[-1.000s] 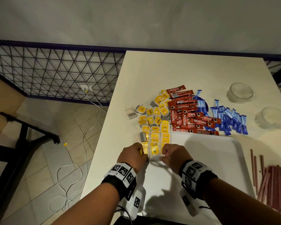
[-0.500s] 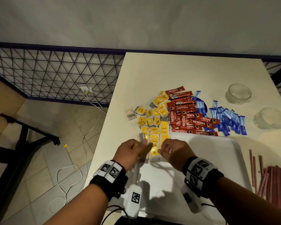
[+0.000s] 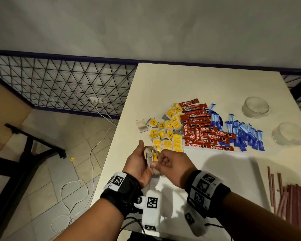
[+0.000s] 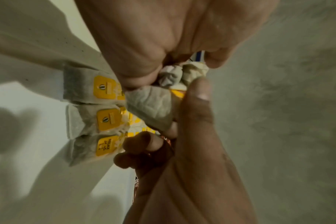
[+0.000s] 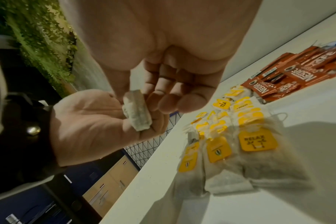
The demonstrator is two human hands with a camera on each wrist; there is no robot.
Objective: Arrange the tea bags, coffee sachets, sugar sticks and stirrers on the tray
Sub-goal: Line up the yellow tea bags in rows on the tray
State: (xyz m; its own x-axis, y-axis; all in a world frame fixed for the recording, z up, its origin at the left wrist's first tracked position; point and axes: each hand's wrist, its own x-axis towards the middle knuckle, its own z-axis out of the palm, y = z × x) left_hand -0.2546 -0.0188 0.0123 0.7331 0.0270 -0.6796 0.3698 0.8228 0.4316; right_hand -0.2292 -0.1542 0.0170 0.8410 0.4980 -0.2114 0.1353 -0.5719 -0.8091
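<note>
Step in hand: sorting the tea bags; both hands meet above the near-left corner of the tray [image 3: 247, 173], handling a small bunch of bags lifted off the worktop [image 3: 181, 84].
Left hand [image 3: 137, 164]: palm turned up, grip curled round a few held tea bags [image 3: 150, 156]; the wrist views show crumpled paper bags and a yellow tag pressed between thumb and fingers.
Right hand [image 3: 172, 164]: grip closed in a pinch on one end of a bag from the same bunch, at about 3 o'clock of the left palm. Whether it pinches one bag or two I cannot tell, as the fingers hide it.
Tea bags on the tray: short columns of yellow-tagged laid tea bags [image 3: 167, 145] sit at 12 o'clock of the hands, at the tray's far-left edge.
Loose tea bags: a heap of loose tea bags [image 3: 165, 124] lies further off at 12 o'clock on the worktop.
Coffee sachets [image 3: 205, 131]: red pile at 1 o'clock of the hands, off the tray or just touching its far rim.
Sugar sticks [image 3: 245, 134]: blue, at 2 o'clock, beside the sachets, not yet arranged.
Stirrers [image 3: 285, 197]: at 3 o'clock, off the tray's right side.
Glass bowls [image 3: 255, 106]: two, at the far right of the worktop.
Next move, as I judge it: separate one bag cleanly, free its string and tag, then lay it flat, tag up, in line with the columns; a light pull is needed, for the paper looks easy to tear.
</note>
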